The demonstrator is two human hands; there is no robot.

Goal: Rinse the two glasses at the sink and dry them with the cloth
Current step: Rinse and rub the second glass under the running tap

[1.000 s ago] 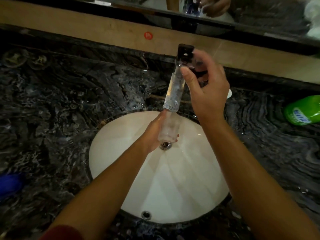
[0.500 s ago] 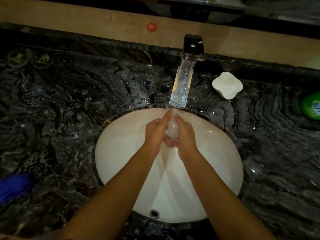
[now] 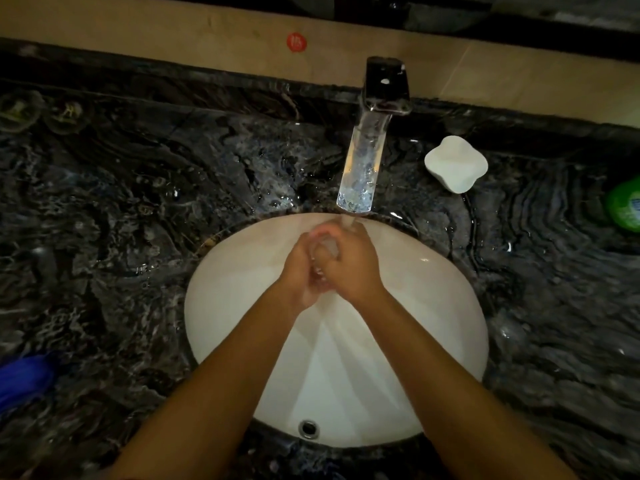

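Two round clear glasses, one [image 3: 19,109] beside the other [image 3: 67,112], stand at the back left of the dark marble counter, far from my hands. A blue cloth [image 3: 24,379] lies at the counter's left edge. My left hand [image 3: 299,271] and my right hand [image 3: 353,268] are pressed together over the white basin [image 3: 433,306], under the water that runs from the tap's spout [image 3: 360,171]. Water splashes between the palms, and I see no glass in them.
The tap's dark handle block [image 3: 386,86] stands behind the basin. A white soap dish [image 3: 455,164] sits to the right of the spout, and a green bottle [image 3: 625,209] lies at the right edge. The counter around the basin is wet.
My right hand has left the tap handle and come down to join my left hand under the running water. The two hands now rub together.
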